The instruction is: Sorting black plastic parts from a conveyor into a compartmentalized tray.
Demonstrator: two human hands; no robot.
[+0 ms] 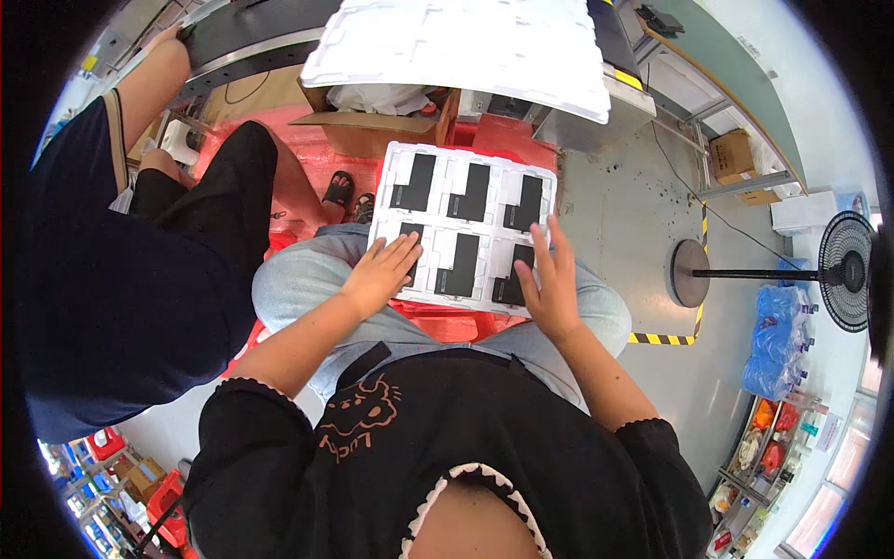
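A white moulded tray [483,233] lies in front of me over my lap. Its pockets hold several flat black pieces [457,265], each with a notched corner, set in two rows. My left hand [384,270] lies over the tray's near left pocket, fingers stretched out and partly covering the black piece [410,233] there. At the near right pocket my right hand [551,289] is spread, thumb and fingers apart, beside another black piece [510,279]. Whether its fingertips touch the tray cannot be made out.
White moulded trays [466,56] stand ahead on the bench edge, above an open cardboard box [372,135]. A co-worker in dark clothes [140,270] sits close on my left. To the right are a standing fan [764,273], wrapped water bottles [778,340] and striped floor tape [663,339].
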